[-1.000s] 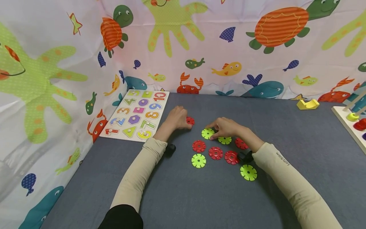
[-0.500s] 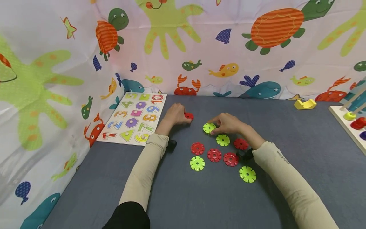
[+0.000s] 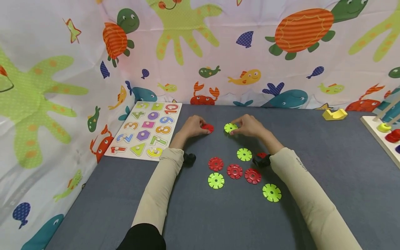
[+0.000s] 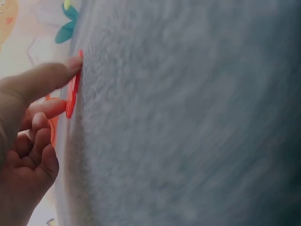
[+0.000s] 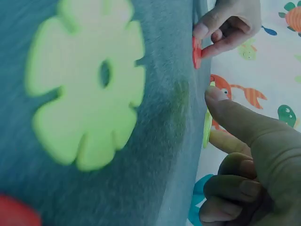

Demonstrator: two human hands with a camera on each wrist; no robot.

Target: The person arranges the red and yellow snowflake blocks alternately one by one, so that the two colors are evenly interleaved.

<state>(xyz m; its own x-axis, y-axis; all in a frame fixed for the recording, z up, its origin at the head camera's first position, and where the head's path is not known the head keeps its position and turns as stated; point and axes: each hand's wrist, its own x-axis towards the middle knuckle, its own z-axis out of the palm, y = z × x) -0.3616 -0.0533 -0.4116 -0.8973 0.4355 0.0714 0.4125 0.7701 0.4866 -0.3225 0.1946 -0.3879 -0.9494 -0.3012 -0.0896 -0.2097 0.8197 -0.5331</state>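
My left hand [image 3: 192, 127] pinches a red flower-shaped plastic disc [image 3: 208, 128] between thumb and forefinger at the back middle of the table. In the left wrist view that red disc [image 4: 72, 96] shows edge-on between the fingertips, low over the cloth. Facing it, my right hand [image 3: 248, 125] holds a lime-green notched disc [image 3: 230, 128] by its edge, a short gap from the red one. The right wrist view shows the green disc [image 5: 206, 129] nearly edge-on, thumb and forefinger on it, the other fingers curled in.
Nearer lie loose discs: green ones [image 3: 244, 154] and red ones [image 3: 234, 171], one partly behind the right wrist. A number-and-shape puzzle board [image 3: 147, 130] lies left of the left hand. A yellow block [image 3: 334, 114] and a wooden peg board [image 3: 379, 133] stand right. Printed fabric [image 3: 187, 52] hangs behind.
My right hand has carried the green disc away from the other discs, toward the back, level with the red one. My left hand stays in nearly the same place, holding the red disc.
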